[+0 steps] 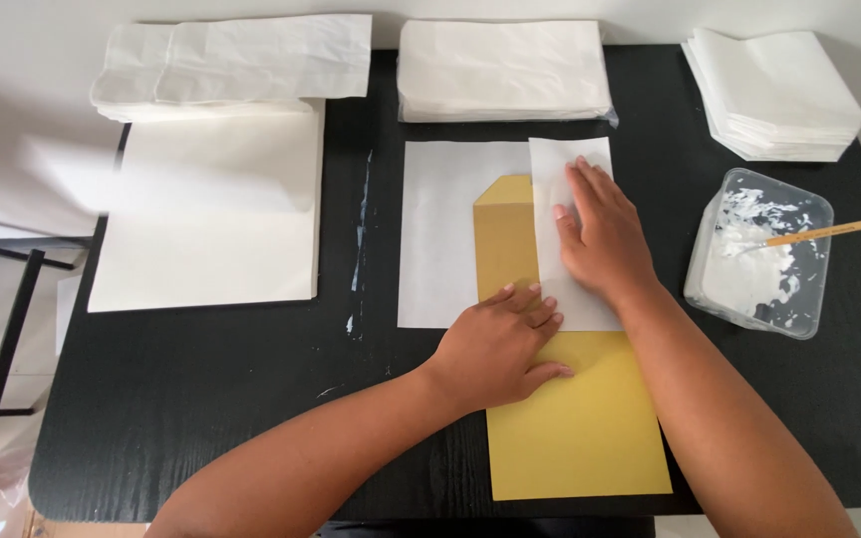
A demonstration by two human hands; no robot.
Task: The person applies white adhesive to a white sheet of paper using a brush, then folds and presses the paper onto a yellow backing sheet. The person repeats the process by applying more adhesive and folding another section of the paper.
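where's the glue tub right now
In the head view the clear plastic tub of white paste sits at the table's right edge, just right of the right hand, below the stack of white sheets.

Black wood-grain table [201, 399]. Far edge: 3 white paper stacks [236, 65], [502, 70], [774, 92]. Left: big white sheet pile [213, 214]. Centre: white sheet [438, 234] w/ yellow template [580, 428] over it. Right: clear tub [759, 254], prob. glue; white smears [361, 239].

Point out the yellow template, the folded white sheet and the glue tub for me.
yellow template [580, 438], head view, bare lower half.
folded white sheet [440, 229], head view, flat left part.
glue tub [761, 289], head view, paste inside.
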